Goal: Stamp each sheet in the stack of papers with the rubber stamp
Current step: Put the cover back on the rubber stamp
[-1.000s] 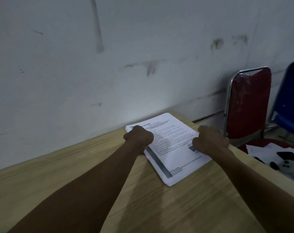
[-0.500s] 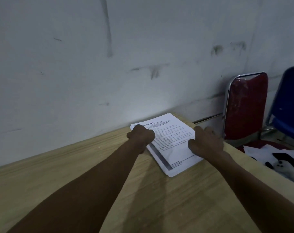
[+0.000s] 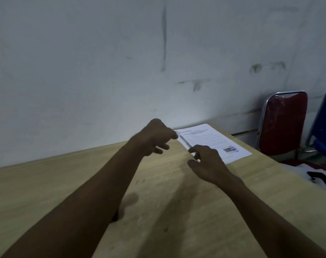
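A stack of printed white papers (image 3: 212, 139) lies at the far right corner of the wooden table (image 3: 158, 202). The top sheet carries a blue stamp mark (image 3: 233, 149) near its right edge. My left hand (image 3: 154, 138) hovers at the stack's far left corner, thumb and forefinger pinching the top sheet there while the other fingers hang curled. My right hand (image 3: 206, 162) is at the near left corner, forefinger and thumb spread on the edge. I see no rubber stamp for certain; a small dark shape (image 3: 115, 218) peeks out beside my left forearm.
A stained white wall (image 3: 121, 71) runs close behind the table. Right of the table stand a red chair (image 3: 286, 123) and a blue chair (image 3: 324, 131). White sheets and a black object (image 3: 319, 178) lie on the red chair's seat.
My left fist has lifted off the paper and moved to the stack's left corner. My right hand has slid from the right side of the sheet to its left edge, uncovering a blue stamp mark.
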The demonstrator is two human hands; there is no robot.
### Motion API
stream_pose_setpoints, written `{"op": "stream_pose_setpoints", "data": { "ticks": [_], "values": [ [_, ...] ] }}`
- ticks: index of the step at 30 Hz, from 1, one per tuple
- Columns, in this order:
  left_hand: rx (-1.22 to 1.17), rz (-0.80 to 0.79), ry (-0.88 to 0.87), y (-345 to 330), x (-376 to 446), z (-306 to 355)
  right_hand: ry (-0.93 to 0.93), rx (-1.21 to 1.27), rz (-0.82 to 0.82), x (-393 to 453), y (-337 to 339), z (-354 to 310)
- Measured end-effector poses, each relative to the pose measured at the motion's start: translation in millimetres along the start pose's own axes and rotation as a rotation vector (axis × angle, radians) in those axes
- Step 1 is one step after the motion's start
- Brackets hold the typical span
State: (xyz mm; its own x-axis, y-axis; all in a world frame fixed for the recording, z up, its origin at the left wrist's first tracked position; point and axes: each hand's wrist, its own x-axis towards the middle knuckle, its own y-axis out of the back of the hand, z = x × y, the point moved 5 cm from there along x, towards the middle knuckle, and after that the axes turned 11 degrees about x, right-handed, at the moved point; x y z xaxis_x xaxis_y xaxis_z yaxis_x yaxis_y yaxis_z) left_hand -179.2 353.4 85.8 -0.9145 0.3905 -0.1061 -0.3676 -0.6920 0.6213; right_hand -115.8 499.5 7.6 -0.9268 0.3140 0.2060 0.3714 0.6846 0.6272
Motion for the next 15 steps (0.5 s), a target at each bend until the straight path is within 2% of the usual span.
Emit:
{"op": "stream_pose_setpoints", "data": {
  "ticks": [7, 11, 15],
  "values": [
    [-0.020, 0.155, -0.068, 74, -86, -47, 0.116, 0.099, -0.187, -62, -60, -57],
    [-0.069, 0.268, -0.026, 105, -121, -90, 0.159, 0.103, -0.304, -83, -95, -78],
    [-0.123, 0.319, 0.073, 117, -137, -141, 0.189, 0.123, -0.347, -92, -119, -95]
  ]
}}
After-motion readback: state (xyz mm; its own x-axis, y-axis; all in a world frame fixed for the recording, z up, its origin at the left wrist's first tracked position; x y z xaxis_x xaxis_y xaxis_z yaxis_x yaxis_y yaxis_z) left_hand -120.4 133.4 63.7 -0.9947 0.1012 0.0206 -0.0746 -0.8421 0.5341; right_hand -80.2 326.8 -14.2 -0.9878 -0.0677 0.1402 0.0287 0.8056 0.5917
